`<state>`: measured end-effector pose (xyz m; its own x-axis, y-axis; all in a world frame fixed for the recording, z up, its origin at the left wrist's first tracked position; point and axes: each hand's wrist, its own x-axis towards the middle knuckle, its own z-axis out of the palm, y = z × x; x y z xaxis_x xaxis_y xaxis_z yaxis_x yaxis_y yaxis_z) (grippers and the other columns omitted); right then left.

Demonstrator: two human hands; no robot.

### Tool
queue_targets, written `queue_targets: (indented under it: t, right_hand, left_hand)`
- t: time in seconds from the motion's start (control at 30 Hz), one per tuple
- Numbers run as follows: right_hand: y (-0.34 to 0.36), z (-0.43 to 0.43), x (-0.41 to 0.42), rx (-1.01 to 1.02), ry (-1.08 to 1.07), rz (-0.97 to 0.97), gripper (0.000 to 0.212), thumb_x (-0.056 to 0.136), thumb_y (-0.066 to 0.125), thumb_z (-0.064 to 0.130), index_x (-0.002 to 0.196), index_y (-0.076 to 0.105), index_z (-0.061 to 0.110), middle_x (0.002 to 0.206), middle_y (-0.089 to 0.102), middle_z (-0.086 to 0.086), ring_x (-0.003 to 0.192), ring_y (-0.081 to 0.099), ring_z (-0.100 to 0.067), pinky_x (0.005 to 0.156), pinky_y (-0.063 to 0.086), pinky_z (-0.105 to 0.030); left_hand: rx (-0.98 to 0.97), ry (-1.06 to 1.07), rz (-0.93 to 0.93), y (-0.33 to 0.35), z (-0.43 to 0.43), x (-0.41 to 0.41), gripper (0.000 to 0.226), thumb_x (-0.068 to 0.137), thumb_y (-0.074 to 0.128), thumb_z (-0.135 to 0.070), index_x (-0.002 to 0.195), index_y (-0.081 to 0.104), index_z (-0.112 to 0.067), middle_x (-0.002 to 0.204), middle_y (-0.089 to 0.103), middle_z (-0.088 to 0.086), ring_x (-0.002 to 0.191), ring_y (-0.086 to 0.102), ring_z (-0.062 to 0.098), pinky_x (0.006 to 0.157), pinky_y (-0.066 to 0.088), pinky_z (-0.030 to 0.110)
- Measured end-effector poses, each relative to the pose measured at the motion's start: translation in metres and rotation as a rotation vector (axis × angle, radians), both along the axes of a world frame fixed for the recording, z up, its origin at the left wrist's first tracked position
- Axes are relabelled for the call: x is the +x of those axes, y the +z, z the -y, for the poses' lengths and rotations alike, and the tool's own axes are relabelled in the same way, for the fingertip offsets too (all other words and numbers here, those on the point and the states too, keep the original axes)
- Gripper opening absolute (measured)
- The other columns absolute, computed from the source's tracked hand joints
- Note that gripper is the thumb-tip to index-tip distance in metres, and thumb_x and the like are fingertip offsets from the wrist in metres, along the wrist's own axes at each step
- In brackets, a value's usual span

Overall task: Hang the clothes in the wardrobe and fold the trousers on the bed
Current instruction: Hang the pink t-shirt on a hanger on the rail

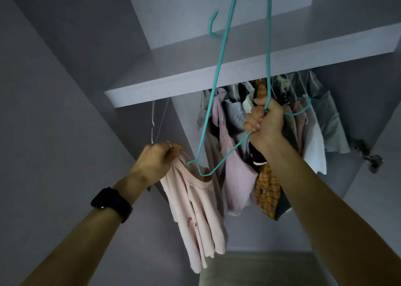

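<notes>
– Pale pink soft-fabric top [195,209] with a small reddish print: where is it?

– At lower left of centre, in front of the open grey wardrobe. It hangs limp from the left hand [159,157] with its hem towards the floor.

– How does that hand have it?

– Fingers curled tight, bunching the cloth at one side of the neckline. A thin ring sits on one finger and a black smartwatch [111,203] on the wrist. Just above the hand, an empty white wire hanger [153,123] hangs under the grey wardrobe shelf [173,90].

– And to the right of the top?

– Teal coated-wire hangers [210,26]. One hook shows high up, against the shelf's upper side. Long wires run from the top edge down to a low corner at the neck opening of the top. I cannot tell whether that corner is inside the opening or only in front of it. Nor can I tell how many hangers there are.

– Who holds them?

– The right hand [265,121], raised higher than the left and closed in a fist round the teal wires. Another teal end sticks out to its right.

– Behind that hand?

– A row of garments hanging under the shelf: a pink striped shirt [234,166], an orange checked garment [267,190], then white and grey pieces. At far right is a metal door hinge [368,155] on the wardrobe side.
</notes>
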<state>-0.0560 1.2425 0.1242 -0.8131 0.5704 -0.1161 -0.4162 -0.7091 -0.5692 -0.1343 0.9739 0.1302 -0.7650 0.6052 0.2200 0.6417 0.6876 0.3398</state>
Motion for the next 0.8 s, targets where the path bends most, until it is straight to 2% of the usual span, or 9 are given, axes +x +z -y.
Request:
queue_targets:
  t: [0.13,0.3,0.4,0.43,0.53,0.6,0.67,0.73,0.8]
  right_hand:
    - [-0.009,0.011,-0.008,0.016,0.061,0.027,0.054,0.091,0.044,0.010,0.039,0.043,0.023,0.041,0.029,0.008,0.033,0.019,-0.008,0.032,0.013,-0.021]
    - [-0.010,0.028,-0.016,0.037,0.076,0.047,0.055,0.092,0.044,0.008,0.039,0.045,0.022,0.041,0.031,0.007,0.032,0.019,-0.008,0.035,0.012,-0.021]
    - [0.001,0.029,-0.021,0.020,0.074,-0.010,0.050,0.090,0.044,0.007,0.042,0.041,0.022,0.041,0.030,0.007,0.032,0.018,-0.008,0.033,0.012,-0.021]
    - [0.006,0.027,-0.022,0.022,0.072,-0.033,0.051,0.090,0.044,0.007,0.041,0.042,0.022,0.041,0.030,0.007,0.032,0.018,-0.008,0.032,0.014,-0.021]
    - [0.009,0.018,-0.026,0.073,0.114,-0.040,0.053,0.090,0.044,0.007,0.039,0.044,0.022,0.039,0.030,0.006,0.031,0.020,-0.008,0.031,0.017,-0.020]
    - [-0.005,0.015,-0.027,0.169,0.148,0.068,0.052,0.091,0.045,0.007,0.041,0.049,0.021,0.039,0.031,0.006,0.030,0.022,-0.008,0.030,0.018,-0.018]
    - [-0.030,0.012,-0.024,0.386,0.121,0.264,0.042,0.097,0.048,0.010,0.056,0.055,0.013,0.041,0.035,0.005,0.030,0.026,-0.006,0.032,0.019,-0.017]
    - [-0.056,0.006,-0.015,0.665,0.079,0.419,0.037,0.099,0.051,0.012,0.063,0.055,0.007,0.042,0.040,0.001,0.031,0.032,-0.006,0.036,0.026,-0.019]
    - [-0.074,-0.004,-0.006,0.878,0.037,0.473,0.044,0.097,0.056,0.014,0.053,0.054,0.010,0.039,0.044,0.003,0.033,0.039,-0.004,0.041,0.034,-0.018]
  left_hand:
    - [0.027,0.019,0.044,0.017,0.009,0.000,0.023,0.101,0.057,-0.020,0.115,0.073,-0.028,0.110,0.073,-0.010,0.098,0.064,0.008,0.075,0.032,-0.008]
    - [0.139,-0.007,0.135,0.029,0.007,0.008,0.025,0.101,0.058,-0.020,0.106,0.072,-0.040,0.104,0.071,-0.018,0.097,0.063,0.000,0.080,0.040,-0.001]
    - [0.157,-0.017,0.173,0.031,0.004,0.007,0.027,0.101,0.059,-0.021,0.100,0.070,-0.046,0.102,0.073,-0.014,0.093,0.067,0.011,0.088,0.051,0.020]
    - [0.163,-0.018,0.177,0.031,0.003,0.007,0.027,0.100,0.060,-0.021,0.098,0.070,-0.047,0.102,0.073,-0.014,0.092,0.067,0.009,0.089,0.051,0.023]
    - [0.288,-0.018,0.223,0.027,0.006,0.000,0.026,0.098,0.063,-0.019,0.095,0.071,-0.044,0.097,0.073,-0.019,0.095,0.065,-0.001,0.090,0.048,0.018]
    - [0.409,-0.011,0.283,0.028,0.008,-0.006,0.025,0.096,0.067,-0.017,0.094,0.072,-0.042,0.092,0.074,-0.016,0.089,0.066,0.000,0.084,0.047,0.015]
    - [0.515,-0.008,0.343,0.029,0.010,-0.010,0.029,0.093,0.071,-0.013,0.092,0.071,-0.042,0.087,0.075,-0.013,0.081,0.065,0.002,0.079,0.048,0.015]
    - [0.571,0.032,0.368,0.027,0.012,-0.013,0.028,0.090,0.074,-0.009,0.089,0.070,-0.037,0.088,0.077,-0.009,0.086,0.069,0.010,0.089,0.052,0.030]
    - [0.545,0.102,0.340,0.020,0.015,-0.013,0.025,0.087,0.076,-0.008,0.091,0.067,-0.031,0.088,0.077,-0.007,0.093,0.071,0.020,0.094,0.053,0.043]
